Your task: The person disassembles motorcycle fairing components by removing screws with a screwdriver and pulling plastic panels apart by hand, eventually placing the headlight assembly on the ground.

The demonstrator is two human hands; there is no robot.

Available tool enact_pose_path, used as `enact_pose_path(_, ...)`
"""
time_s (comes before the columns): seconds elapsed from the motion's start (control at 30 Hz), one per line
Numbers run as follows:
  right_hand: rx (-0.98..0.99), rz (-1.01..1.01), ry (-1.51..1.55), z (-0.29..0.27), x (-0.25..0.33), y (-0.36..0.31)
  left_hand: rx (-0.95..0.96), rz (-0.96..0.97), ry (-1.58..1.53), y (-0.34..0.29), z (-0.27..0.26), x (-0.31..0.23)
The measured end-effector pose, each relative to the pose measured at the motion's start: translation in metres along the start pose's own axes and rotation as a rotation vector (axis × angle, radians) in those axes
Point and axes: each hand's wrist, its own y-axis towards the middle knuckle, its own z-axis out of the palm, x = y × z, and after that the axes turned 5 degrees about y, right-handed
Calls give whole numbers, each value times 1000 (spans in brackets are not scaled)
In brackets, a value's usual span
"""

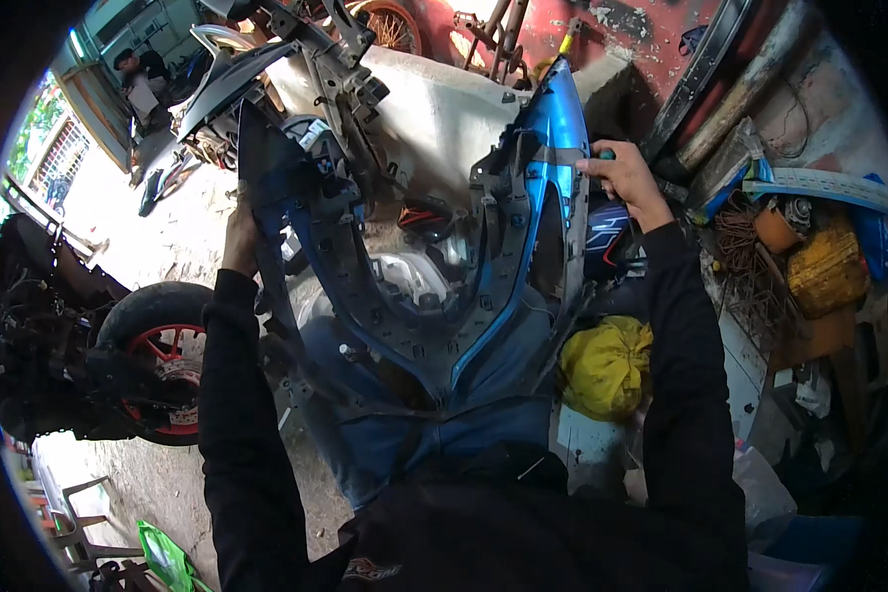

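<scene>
A large V-shaped motorcycle fairing (pixel 405 340), dark on its inner side with glossy blue parts, stands across my lap. Its two arms reach up and away from me. At the left arm's outer edge my left hand (pixel 240 232) is closed, its fingers partly hidden behind the panel. Beside the blue upper right arm, my right hand (pixel 633 183) is closed around a small tool with a teal handle (pixel 603 150). A flat grey strip, perhaps its blade, lies across the blue surface. My right thumb is at the panel's edge.
A motorcycle wheel (pixel 163 360) with a red rim stands at the left. Motorcycle frame parts (pixel 340 84) are ahead. To the right lie a yellow bag (pixel 607 368), rusty wire (pixel 750 247) and assorted scrap. A person (pixel 143 79) sits in the far left background.
</scene>
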Motion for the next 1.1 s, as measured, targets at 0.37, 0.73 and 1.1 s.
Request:
enact_pose_path(0.37, -47, 46, -5, 23, -34, 16, 36, 169, 137, 3, -11, 27)
enact_pose_path(0.73, -55, 30, -8, 13, -27, 0, -15, 69, 89, -19, 0, -1)
enact_pose_path(1.1, -53, 6, -34, 9, -24, 2, 112, 124, 26, -22, 2, -10)
